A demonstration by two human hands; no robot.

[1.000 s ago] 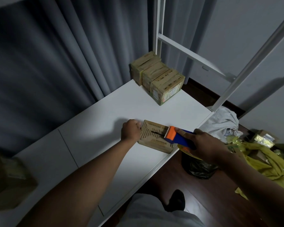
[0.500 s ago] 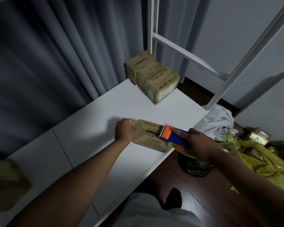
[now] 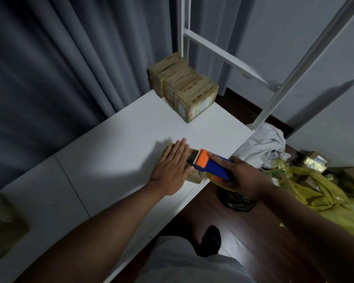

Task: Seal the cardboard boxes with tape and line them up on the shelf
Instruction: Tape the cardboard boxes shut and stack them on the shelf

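A small flat cardboard box lies near the front edge of the white shelf. My left hand lies flat on top of it with straight fingers, hiding most of its lid. My right hand grips a blue and orange tape dispenser, whose orange head sits over the box's right end. Three cardboard boxes stand in a row at the shelf's far corner, touching each other.
White shelf posts rise at the right end. Grey curtains hang behind. On the dark floor lie a white cloth, yellow bags and a black bag. Another brown box sits blurred at the far left.
My left hand has moved from gripping the box's left end to lying flat on its top. The dispenser stays at the box's right end.
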